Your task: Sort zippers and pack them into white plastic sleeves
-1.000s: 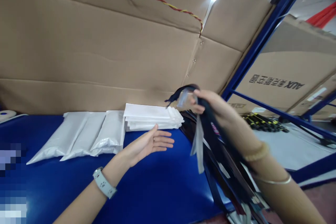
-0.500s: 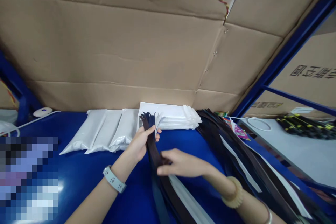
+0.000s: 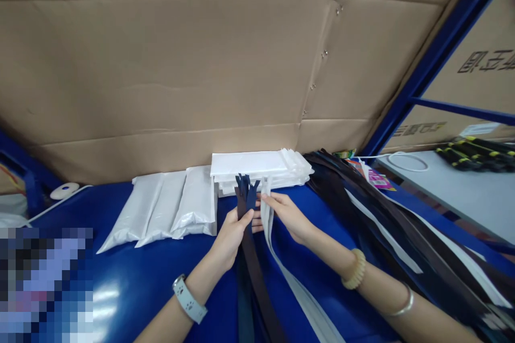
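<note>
My left hand [image 3: 237, 228] is closed around a bunch of dark zippers [image 3: 251, 268], brown and navy, near their upper ends. The cut ends fan out above my thumb, and the long tails hang down over the blue table. Beside it, my right hand [image 3: 287, 213] pinches the top of a light grey zipper [image 3: 295, 289] between thumb and fingers. That zipper's tail curves down toward the lower right. Fingers of the left hand reach behind the grey zipper, and whether they touch it I cannot tell.
Filled white plastic bags [image 3: 161, 206] lie at the left, beside a stack of flat white packets [image 3: 249, 163]. Long dark and white zippers [image 3: 362, 214] are spread at the right. A cardboard wall [image 3: 181, 69] stands behind the blue table [image 3: 132, 284]. A white roll [image 3: 64, 191] sits far left.
My right hand has moved up from the strips' middle to the top and now pinches the grey zipper, apart from the dark ones. The view has tilted down a little.
</note>
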Available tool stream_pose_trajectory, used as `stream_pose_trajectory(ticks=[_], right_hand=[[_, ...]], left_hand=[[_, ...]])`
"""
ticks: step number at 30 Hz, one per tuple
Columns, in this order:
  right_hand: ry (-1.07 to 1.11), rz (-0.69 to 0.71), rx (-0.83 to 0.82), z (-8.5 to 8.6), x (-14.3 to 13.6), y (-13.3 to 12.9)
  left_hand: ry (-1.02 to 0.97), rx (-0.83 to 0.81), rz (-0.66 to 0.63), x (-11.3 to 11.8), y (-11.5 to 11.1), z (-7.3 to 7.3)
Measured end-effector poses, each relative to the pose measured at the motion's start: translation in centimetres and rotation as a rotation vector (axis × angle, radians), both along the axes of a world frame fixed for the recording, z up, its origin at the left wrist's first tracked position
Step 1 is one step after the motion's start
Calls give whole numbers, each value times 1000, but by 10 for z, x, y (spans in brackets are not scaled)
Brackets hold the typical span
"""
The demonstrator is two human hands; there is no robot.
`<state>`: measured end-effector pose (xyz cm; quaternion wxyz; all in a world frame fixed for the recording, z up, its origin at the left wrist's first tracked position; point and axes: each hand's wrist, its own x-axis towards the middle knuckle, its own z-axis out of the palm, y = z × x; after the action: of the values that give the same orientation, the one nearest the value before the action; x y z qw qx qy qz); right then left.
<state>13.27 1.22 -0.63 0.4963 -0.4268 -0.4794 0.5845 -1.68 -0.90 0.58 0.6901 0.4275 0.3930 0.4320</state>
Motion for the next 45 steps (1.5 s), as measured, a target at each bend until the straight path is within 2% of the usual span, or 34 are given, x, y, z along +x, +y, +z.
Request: stream_pose_trajectory(ticks=[5,9,12,16,21,25,30,39,42,45], right_hand=[[152,-108,-32,-3,14,7],[233,-61,-49,-3,12,5],[200,-31,-27,2,7,0],[72,-70,43,7,1,-7],[4,-141,80,4,-1,-8],[-2,-171,64,2,1,-5],[-16,-229,39,3,4,-4],[19,-211,56,3,10,1],[44,-178,69,2,12,4],[134,-212,32,5,14,6]], left_hand=[[-10,-6,-4,0,2,2],[25,4,-63,2,0,5],[47,-2,-97,5,-1,5],[87,34,-131,8,-2,2],[211,119,-131,11,-3,-1],[212,122,-137,13,-5,-1],[181,121,-83,14,-5,1],[157,74,29,10,-1,2],[246,163,40,7,1,-2],[517,356,82,3,3,-4]])
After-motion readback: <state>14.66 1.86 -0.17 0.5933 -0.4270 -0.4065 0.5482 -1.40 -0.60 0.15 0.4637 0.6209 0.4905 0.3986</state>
